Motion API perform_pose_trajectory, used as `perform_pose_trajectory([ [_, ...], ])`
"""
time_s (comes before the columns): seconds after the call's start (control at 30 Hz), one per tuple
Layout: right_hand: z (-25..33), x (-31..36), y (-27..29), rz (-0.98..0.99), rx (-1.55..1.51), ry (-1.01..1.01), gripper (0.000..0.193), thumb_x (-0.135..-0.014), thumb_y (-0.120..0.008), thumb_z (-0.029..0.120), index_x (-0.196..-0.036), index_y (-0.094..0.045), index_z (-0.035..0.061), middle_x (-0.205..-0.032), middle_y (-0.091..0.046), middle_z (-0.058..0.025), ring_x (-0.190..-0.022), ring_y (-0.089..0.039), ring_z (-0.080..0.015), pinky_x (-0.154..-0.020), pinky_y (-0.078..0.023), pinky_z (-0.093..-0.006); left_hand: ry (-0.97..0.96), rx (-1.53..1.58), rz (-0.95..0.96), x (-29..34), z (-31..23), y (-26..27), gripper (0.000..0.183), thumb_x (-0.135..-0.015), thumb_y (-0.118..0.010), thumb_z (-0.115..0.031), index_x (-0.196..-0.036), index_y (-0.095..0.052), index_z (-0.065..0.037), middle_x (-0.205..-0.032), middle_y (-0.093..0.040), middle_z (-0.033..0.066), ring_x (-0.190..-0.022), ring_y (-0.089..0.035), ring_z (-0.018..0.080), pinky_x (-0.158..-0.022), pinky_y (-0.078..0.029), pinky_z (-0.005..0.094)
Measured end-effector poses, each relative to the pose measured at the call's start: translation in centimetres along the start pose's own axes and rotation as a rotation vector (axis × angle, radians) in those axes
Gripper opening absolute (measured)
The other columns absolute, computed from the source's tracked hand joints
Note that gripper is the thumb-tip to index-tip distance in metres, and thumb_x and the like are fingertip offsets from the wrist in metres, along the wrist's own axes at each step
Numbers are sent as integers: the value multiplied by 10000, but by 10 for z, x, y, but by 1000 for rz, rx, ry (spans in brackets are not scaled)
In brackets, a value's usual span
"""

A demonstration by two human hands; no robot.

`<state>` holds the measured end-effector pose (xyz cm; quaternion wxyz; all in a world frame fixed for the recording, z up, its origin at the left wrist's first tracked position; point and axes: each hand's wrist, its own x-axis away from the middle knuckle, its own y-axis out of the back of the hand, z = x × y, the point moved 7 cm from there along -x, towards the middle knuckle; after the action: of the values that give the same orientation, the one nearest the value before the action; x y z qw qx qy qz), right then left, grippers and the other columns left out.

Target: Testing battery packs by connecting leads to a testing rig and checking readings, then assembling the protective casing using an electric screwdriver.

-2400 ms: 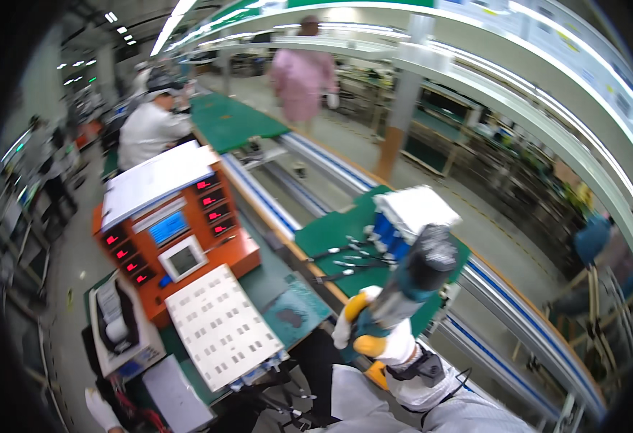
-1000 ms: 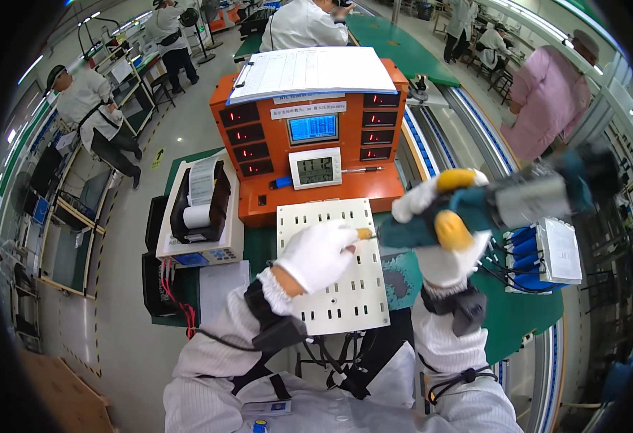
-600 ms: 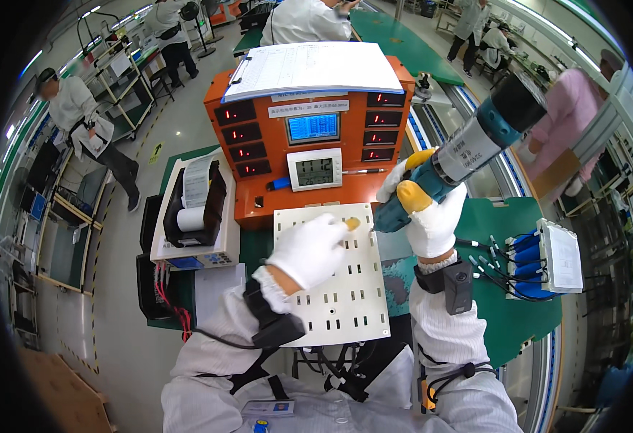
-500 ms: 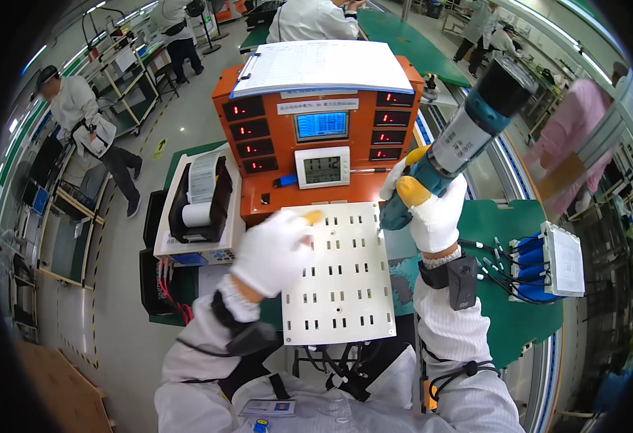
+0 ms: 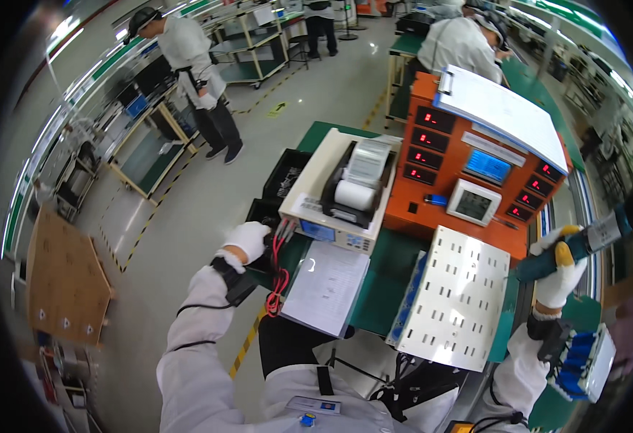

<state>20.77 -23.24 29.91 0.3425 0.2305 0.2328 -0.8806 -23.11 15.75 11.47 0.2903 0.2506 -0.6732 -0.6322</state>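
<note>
My right hand (image 5: 563,273), in a white glove with yellow fingertips, is wrapped round a teal-and-black cordless screwdriver (image 5: 605,234). The tool lies slantwise beside the right edge of a white slotted plate (image 5: 461,299). Blue parts (image 5: 409,299) show along the plate's left side. At the left, my gloved left hand (image 5: 248,240) is at the near black bin (image 5: 264,211). Its fingers are mostly hidden there, so whether they hold anything does not show. Red leads (image 5: 277,278) hang close to that hand.
A white tester with a paper roll (image 5: 356,191) stands beside an orange box with red displays (image 5: 432,184). Printed sheets (image 5: 327,285) lie on the green bench. A blue battery pack with a white panel (image 5: 583,364) sits at the right. Other people stand or work farther off.
My left hand has gone from above the slotted plate leftward to the black bin. The view has turned left, and the screwdriver, still in my right hand, is tipped lower.
</note>
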Motion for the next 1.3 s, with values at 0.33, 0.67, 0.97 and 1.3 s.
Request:
perform_pose_trajectory([
  [0.33, -14, -7, -19, 68, 71, -42, 356, -851, -682, 170, -1107, -500, 4, -834, -596, -105, -689, -593, -201, -621, -500, -318, 169, 211, 53, -4, -1, -12, 247, -897, -547, -261, -975, -707, -91, -965, -679, 223, -905, -655, 410, -787, -540, 479],
  [0.67, -9, -13, 0, 61, 3, -20, 381, -878, -682, 205, -1159, -495, 28, -842, -576, -92, -678, -590, -195, -602, -510, -314, 155, 173, -111, -5, 7, -18, 186, -803, -580, -113, -950, -685, -68, -935, -678, 209, -905, -661, 385, -796, -532, 471],
  [0.97, 41, -4, -19, 108, -265, -39, 421, -920, -612, 251, -1277, -467, 81, -915, -511, -71, -769, -525, -183, -695, -471, -339, 99, 333, -483, 28, -7, 48, 184, -806, -615, -127, -957, -698, -63, -913, -654, 149, -883, -633, 344, -779, -517, 429],
  [1.3, 92, 43, -150, 225, -559, -5, 533, -793, -734, 321, -1197, -494, 70, -840, -510, -93, -673, -526, -227, -590, -435, -361, -521, 656, -475, 72, -222, 137, 172, -802, -727, -227, -840, -660, -74, -831, -606, 69, -727, -632, 273, -632, -506, 364],
])
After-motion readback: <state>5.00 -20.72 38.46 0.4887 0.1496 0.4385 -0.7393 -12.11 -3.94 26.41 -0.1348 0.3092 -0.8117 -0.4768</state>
